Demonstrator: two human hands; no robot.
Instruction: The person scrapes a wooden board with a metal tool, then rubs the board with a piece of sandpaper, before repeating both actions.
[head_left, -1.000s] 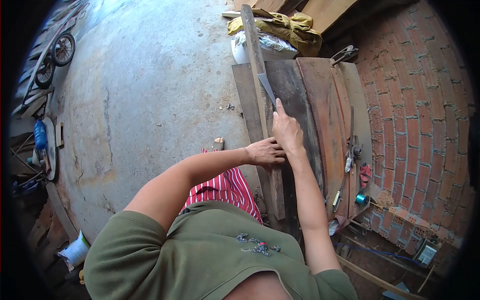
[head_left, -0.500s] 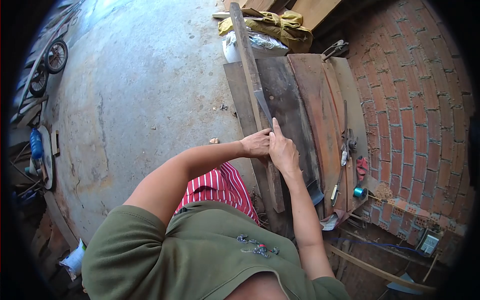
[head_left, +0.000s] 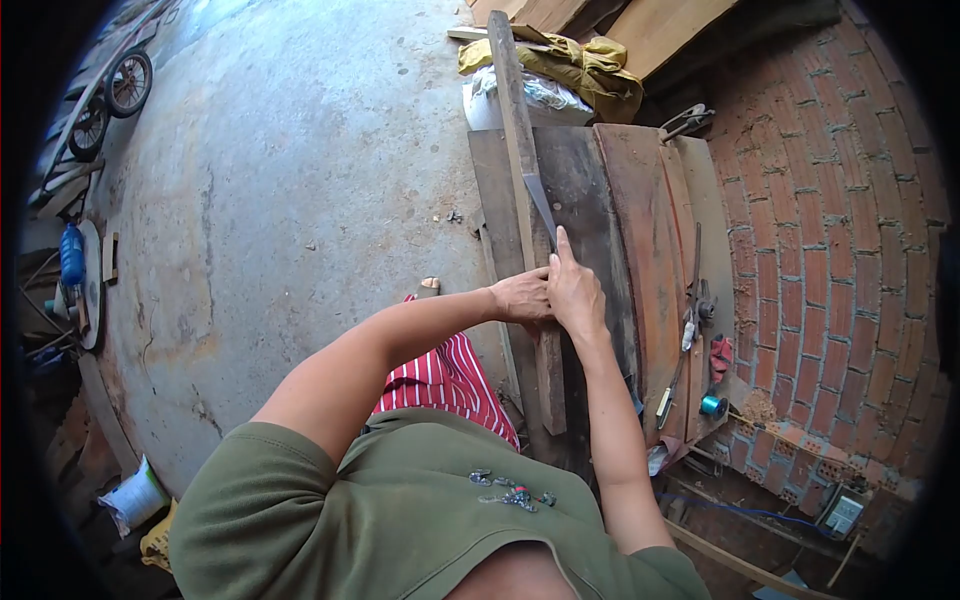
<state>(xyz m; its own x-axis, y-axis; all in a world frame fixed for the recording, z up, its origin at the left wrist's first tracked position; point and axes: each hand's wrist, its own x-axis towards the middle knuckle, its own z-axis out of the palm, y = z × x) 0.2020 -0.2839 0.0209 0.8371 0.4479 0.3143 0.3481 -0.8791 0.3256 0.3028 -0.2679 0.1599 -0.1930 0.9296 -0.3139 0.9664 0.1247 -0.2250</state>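
A long wooden beam (head_left: 514,110) lies lengthwise along the dark board surface in front of me. My left hand (head_left: 522,297) is closed around the beam near its lower part, its fingers partly hidden. Pressed against it, my right hand (head_left: 577,296) is closed on a dark, flat blade (head_left: 540,203), index finger stretched along it. This blade narrows towards my hand, and its wider far end rests at the beam's right edge. The grip hides its handle, so the exact kind of tool cannot be told.
Reddish planks (head_left: 640,220) lie to the right, carrying a thin long tool (head_left: 678,362), a teal spool (head_left: 713,406) and a red cloth (head_left: 720,358). A brick wall (head_left: 830,260) bounds that side. Yellow sacking (head_left: 590,75) sits beyond the beam. Bicycle wheels (head_left: 128,84) stand far left.
The whole view has shifted slightly, with the beam and bench appearing a little further right. Both hands keep their holds, and the blade stays against the beam.
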